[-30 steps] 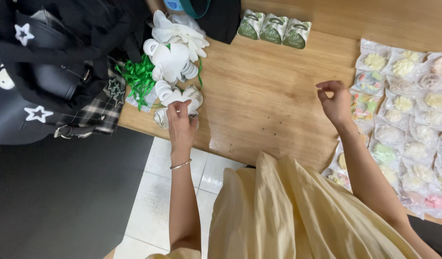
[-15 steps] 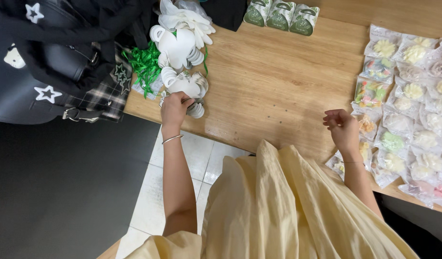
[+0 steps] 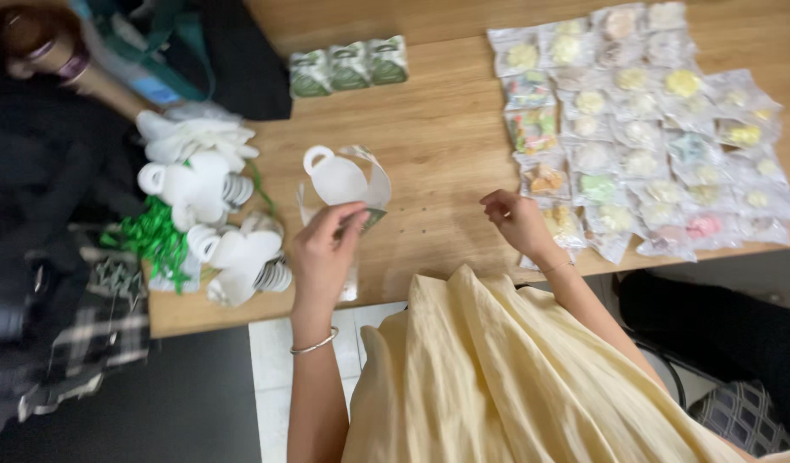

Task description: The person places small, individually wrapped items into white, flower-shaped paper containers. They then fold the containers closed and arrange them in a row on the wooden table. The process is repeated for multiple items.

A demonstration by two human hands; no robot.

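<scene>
Wooden table [image 3: 446, 146]: clear packets [image 3: 643, 129] of sweets far right. My left hand [image 3: 322, 257] pinched a white cutout box [image 3: 343, 180] near centre; right hand [image 3: 519, 221] hovered, fingers loosely curled, empty.

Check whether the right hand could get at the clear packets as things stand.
Probably yes: the right hand is empty, lying on the table beside the nearest clear packets, with nothing between them.
</scene>
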